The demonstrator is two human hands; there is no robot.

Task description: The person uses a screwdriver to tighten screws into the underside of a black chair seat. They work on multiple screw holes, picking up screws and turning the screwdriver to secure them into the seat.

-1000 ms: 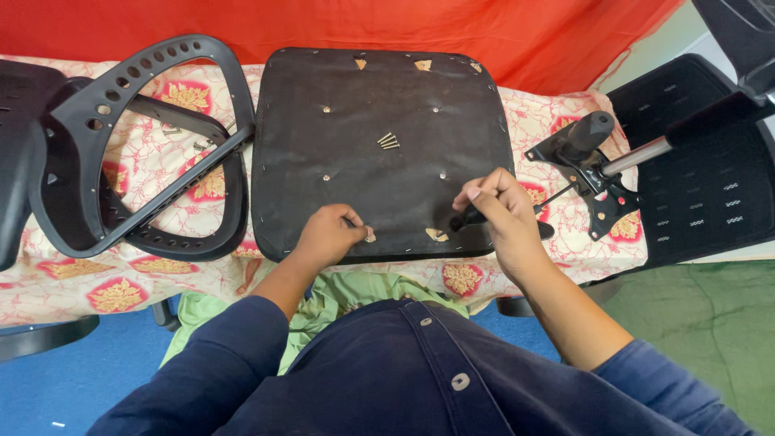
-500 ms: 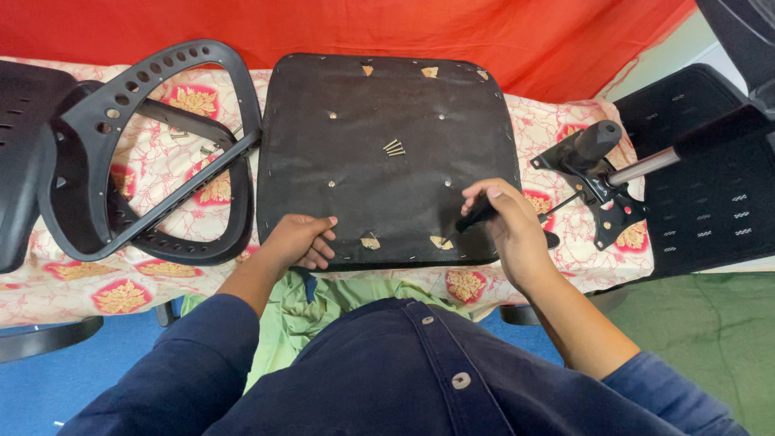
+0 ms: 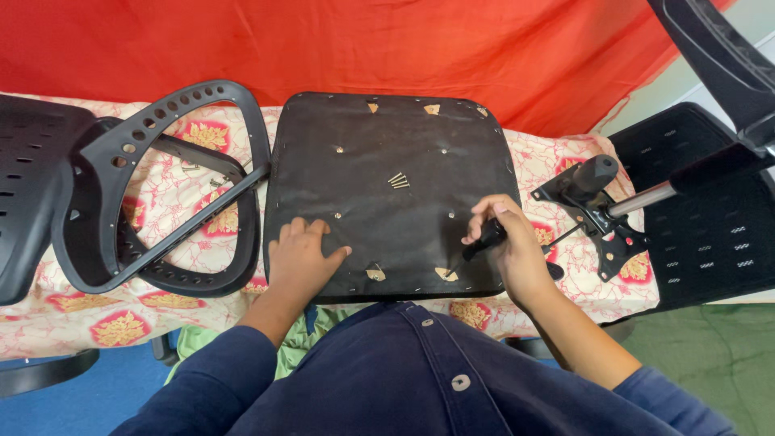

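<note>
A black chair seat base (image 3: 387, 145) lies upside down on the patterned table in front of me. My left hand (image 3: 300, 257) rests flat on its near left part, fingers spread. My right hand (image 3: 508, 246) grips a black-handled screwdriver (image 3: 483, 240), whose tip points down at the seat's near right corner by a small tan patch (image 3: 446, 274). A few loose screws (image 3: 398, 180) lie at the middle of the seat.
A black perforated chair-back frame (image 3: 153, 194) lies to the left, with another black part (image 3: 32, 186) at the far left. A black metal seat mechanism with a lever (image 3: 601, 210) sits to the right beside a mesh chair part (image 3: 710, 218). Red cloth hangs behind.
My left hand has come back onto the seat's near left part and lies flat. My right hand has shifted slightly with the screwdriver near the right corner.
</note>
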